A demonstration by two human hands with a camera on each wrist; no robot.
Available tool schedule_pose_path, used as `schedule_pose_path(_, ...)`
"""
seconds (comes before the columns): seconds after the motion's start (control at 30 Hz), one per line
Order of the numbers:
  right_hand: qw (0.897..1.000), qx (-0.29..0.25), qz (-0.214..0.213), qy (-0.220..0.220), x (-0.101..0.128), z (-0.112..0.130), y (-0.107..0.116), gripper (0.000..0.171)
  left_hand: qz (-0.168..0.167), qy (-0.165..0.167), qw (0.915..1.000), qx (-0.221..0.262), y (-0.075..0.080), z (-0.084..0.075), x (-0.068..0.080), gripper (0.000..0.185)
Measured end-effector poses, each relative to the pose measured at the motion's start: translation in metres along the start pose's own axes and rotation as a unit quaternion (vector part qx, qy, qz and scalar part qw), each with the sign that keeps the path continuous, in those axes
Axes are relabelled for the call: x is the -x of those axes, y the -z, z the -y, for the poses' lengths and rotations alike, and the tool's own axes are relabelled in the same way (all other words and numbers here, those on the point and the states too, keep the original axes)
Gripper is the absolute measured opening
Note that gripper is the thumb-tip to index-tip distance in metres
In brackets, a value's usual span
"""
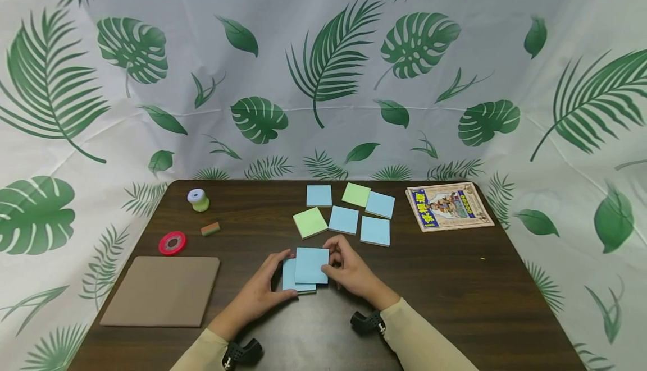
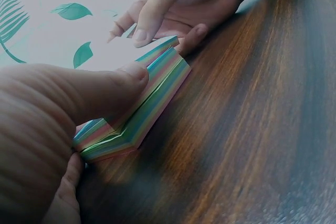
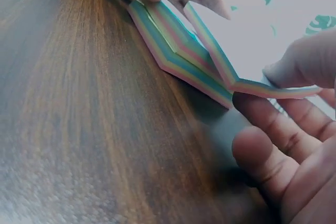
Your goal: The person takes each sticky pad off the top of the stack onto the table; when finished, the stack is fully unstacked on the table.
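Near the counter (image 1: pixel 455 281) edge, we split the sticky-note pad (image 1: pixel 303 281) — left hand (image 1: pixel 263 292) grips the bottom, right hand (image 1: pixel 354 273) pinches the top chunk (image 1: pixel 310 264); next, we think, a gentle lift apart.

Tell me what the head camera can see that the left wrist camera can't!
Only the head view shows the six loose sticky-note pads laid out farther back, the book, the red tape roll, the brown board, the small spool and the little eraser-like block.

Only the left wrist view shows the striped, many-coloured edges of the pad stack, with its upper part slid sideways off the lower.

Both show the left hand and right hand holding that stack on the dark wooden table.
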State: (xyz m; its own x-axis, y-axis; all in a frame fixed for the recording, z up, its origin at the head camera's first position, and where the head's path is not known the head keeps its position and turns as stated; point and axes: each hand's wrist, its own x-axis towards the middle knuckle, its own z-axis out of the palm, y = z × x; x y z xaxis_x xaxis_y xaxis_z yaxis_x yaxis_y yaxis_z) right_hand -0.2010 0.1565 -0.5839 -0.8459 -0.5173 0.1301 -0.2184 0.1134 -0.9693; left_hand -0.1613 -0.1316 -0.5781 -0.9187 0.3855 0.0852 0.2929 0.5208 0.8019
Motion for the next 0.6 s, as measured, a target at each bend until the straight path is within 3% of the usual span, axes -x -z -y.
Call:
schedule_pose_path(0.13,0.999,-0.001,-0.031,0.013,-0.0009,-0.0023,-0.0007,0.038,0.002,0.002,1.0000,0.005,0.0004,0.0000,0.0001,0.095)
schedule_pose_path(0.23,0.995,0.042,-0.068,0.052,-0.0022,-0.0048,-0.0008,0.036,0.002,0.001,1.0000,0.002,0.0002,-0.0003,-0.0001,0.095)
schedule_pose_path(0.37,0.983,0.104,-0.120,0.095,-0.0036,-0.0061,-0.0019,0.040,-0.003,-0.010,0.9999,-0.002,-0.0003,0.0001,-0.0002,0.095)
schedule_pose_path(0.6,0.964,0.154,-0.196,0.089,-0.0041,-0.0018,-0.0021,0.036,-0.003,-0.017,0.9998,-0.003,0.0003,0.0006,0.0003,0.094)
